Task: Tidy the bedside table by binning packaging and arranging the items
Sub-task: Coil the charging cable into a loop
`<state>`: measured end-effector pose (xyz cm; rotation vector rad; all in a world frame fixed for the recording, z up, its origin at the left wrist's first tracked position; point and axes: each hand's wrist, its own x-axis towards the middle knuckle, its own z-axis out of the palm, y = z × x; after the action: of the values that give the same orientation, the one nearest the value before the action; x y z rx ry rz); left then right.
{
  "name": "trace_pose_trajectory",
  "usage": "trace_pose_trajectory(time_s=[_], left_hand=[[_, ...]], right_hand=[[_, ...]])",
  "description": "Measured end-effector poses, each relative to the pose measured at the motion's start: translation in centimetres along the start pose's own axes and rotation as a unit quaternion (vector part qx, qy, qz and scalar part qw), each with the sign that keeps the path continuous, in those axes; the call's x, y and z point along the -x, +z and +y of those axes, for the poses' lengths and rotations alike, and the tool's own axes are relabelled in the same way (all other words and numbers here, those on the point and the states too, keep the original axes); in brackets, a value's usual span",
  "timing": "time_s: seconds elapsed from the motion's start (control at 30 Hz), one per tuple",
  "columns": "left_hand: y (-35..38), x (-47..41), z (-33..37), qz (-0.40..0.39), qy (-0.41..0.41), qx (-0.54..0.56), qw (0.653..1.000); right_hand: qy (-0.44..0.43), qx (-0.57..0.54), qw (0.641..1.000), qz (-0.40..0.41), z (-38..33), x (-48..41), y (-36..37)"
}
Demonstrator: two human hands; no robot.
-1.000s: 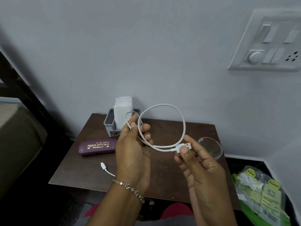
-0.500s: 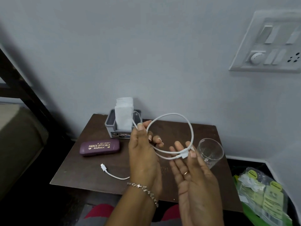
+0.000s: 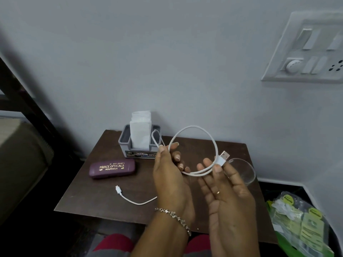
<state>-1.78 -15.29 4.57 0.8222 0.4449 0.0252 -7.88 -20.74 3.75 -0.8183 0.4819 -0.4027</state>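
Observation:
A white USB cable [image 3: 199, 129] curves in a loop above the brown bedside table [image 3: 104, 193]. My left hand [image 3: 170, 180] pinches the loop at its left side between thumb and fingers. My right hand [image 3: 226, 197] holds the cable just below its USB plug [image 3: 223, 157], thumb pressed on it, other fingers spread. The cable's small-plug end [image 3: 118, 190] trails on the table in front of a purple spectacle case [image 3: 112, 168]. A grey holder [image 3: 126, 140] with white tissues [image 3: 140, 129] stands at the back. A clear glass [image 3: 245, 171] sits behind my right hand.
A bin at the lower right holds green and yellow packaging in clear plastic [image 3: 298, 225]. A switch panel [image 3: 311, 51] is on the wall above. A dark bed frame [image 3: 24, 101] and a mattress [image 3: 20, 154] are to the left. Red clothing on my knees shows below the table edge.
Both hands have shifted right with the cable. My right hand's fingers have spread, and the USB plug now sticks up past my thumb. More of the cable's far end lies on the table.

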Motion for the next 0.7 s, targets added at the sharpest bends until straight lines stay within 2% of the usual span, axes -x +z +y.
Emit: trace_pose_trajectory(time_s=[0.1,0.2,0.33,0.5,0.57,0.7], left_hand=[[-0.3,0.2,-0.1,-0.010,-0.006,-0.026,1.000],[-0.5,0.1,-0.3,-0.005,0.007,-0.050,0.999],[-0.4,0.0,-0.2,0.024,0.046,-0.079,0.996],[0.2,-0.1,0.1,0.059,0.065,-0.073,0.993],[0.1,0.0,0.1,0.040,0.042,-0.062,0.996],[-0.9,-0.4,1.8,-0.088,-0.063,-0.023,0.994]], right_hand=[[0.058,-0.059,0.997,-0.008,-0.8,-0.4,-0.1],[0.069,-0.043,0.996,-0.022,-1.1,-0.7,-0.2],[-0.007,0.045,0.998,-0.033,-0.5,-0.2,0.1],[-0.102,0.152,0.982,-0.048,0.4,0.5,0.8],[-0.109,0.154,0.981,-0.039,0.3,0.2,0.8],[-0.113,0.194,0.973,-0.046,-0.7,-1.0,0.1]])
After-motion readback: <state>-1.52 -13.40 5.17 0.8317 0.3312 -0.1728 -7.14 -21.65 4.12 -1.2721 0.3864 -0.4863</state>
